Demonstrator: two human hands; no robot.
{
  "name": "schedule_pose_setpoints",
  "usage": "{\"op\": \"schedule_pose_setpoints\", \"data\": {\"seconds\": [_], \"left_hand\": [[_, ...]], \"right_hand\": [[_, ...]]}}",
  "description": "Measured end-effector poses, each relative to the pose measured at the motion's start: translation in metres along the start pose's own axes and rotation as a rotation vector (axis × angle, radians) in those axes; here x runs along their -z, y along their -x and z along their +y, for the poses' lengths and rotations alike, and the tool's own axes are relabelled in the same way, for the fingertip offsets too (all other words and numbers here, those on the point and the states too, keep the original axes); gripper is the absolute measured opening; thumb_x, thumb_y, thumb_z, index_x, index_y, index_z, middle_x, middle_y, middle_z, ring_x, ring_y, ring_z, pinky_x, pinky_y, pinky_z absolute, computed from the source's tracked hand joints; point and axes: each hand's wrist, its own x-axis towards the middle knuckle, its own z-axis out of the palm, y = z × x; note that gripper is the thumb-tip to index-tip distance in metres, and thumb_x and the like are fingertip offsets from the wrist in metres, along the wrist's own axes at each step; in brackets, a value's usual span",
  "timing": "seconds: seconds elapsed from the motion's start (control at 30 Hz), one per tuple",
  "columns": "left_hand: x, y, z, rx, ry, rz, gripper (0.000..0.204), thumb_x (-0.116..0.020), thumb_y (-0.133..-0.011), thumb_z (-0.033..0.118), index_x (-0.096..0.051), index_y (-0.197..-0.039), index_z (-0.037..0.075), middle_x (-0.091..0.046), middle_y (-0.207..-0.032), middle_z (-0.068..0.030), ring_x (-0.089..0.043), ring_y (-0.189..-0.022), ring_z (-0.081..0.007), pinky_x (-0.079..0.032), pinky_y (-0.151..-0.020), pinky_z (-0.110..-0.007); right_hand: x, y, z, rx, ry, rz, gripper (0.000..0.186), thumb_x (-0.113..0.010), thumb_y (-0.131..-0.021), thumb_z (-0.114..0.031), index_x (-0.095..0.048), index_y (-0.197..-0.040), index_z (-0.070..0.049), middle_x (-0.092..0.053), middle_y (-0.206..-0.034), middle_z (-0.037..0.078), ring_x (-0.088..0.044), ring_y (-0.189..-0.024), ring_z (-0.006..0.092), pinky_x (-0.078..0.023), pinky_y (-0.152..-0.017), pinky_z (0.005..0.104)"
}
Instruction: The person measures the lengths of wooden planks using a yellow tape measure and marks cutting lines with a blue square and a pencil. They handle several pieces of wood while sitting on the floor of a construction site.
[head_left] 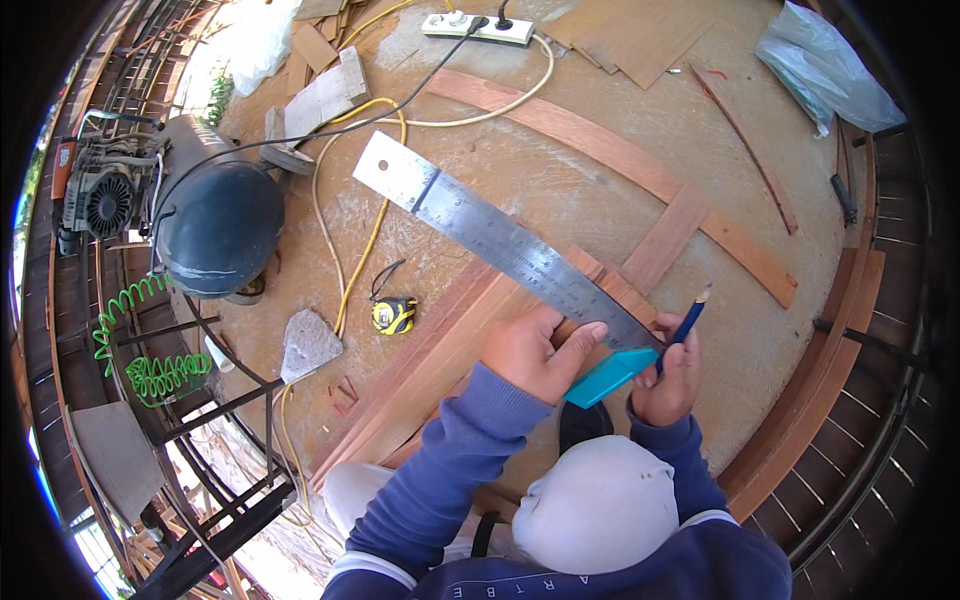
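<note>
My left hand is closed on a try square, near where its steel blade meets the turquoise handle. The blade stretches away to the far left across reddish-brown wooden boards, its far end reaching past them over the floor. Close by on the right, my right hand grips a dark blue pencil, its sharpened tip angled up and away from the wood. Some right-hand fingers are beside the square's handle end; whether they touch it I cannot tell. The wood directly under the blade is partly hidden.
A yellow-black tape measure and a rough stone block lie left of the boards. Cords run from a white power strip past an air compressor. A long plank and a shorter piece lie beyond my hands.
</note>
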Motion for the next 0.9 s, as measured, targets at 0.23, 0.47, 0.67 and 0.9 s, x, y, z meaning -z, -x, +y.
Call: {"op": "schedule_pose_setpoints", "data": {"seconds": [0.23, 0.47, 0.67, 0.9], "left_hand": [[0.001, 0.000, 0.005, 0.018, -0.048, 0.009, 0.027, -0.070, -0.089, 0.027, -0.068, -0.088, 0.000, -0.062, -0.061, -0.0142, -0.056, -0.049, -0.0182, -0.044, -0.049, -0.033], [-0.001, -0.002, 0.012, 0.053, -0.050, -0.015, 0.023, -0.073, -0.087, 0.020, -0.070, -0.101, 0.002, -0.065, -0.066, -0.0100, -0.058, -0.057, -0.0111, -0.047, -0.056, -0.028], [-0.006, -0.001, 0.004, -0.005, -0.024, 0.026, 0.023, -0.072, -0.087, 0.023, -0.070, -0.095, 0.001, -0.061, -0.060, -0.0114, -0.054, -0.051, -0.0150, -0.044, -0.051, -0.031], [-0.001, -0.006, 0.000, 0.039, -0.040, 0.009, 0.025, -0.072, -0.088, 0.025, -0.069, -0.093, 0.000, -0.058, -0.059, -0.0123, -0.054, -0.049, -0.0174, -0.043, -0.050, -0.033]], "right_hand": [[-0.025, -0.024, -0.073, 0.513, 1.126, -0.257, 0.038, -0.061, -0.088, -0.001, -0.062, -0.126, 0.000, -0.056, -0.068, 0.009, -0.053, -0.053, 0.0187, -0.042, -0.050, 0.0323], [-0.035, -0.034, -0.086, 0.478, 1.312, -0.486, 0.053, -0.066, -0.074, 0.005, -0.066, -0.126, -0.010, -0.055, -0.068, 0.011, -0.056, -0.055, 0.0274, -0.046, -0.050, 0.0356], [-0.041, -0.034, -0.093, 0.464, 1.400, -0.527, 0.052, -0.067, -0.073, 0.003, -0.067, -0.123, -0.010, -0.053, -0.066, 0.009, -0.056, -0.054, 0.0263, -0.046, -0.051, 0.0357], [0.026, -0.019, -0.092, 0.376, 1.466, -0.401, 0.043, -0.067, -0.081, -0.003, -0.065, -0.124, -0.007, -0.057, -0.068, 0.009, -0.054, -0.053, 0.0240, -0.043, -0.050, 0.0334]]}}
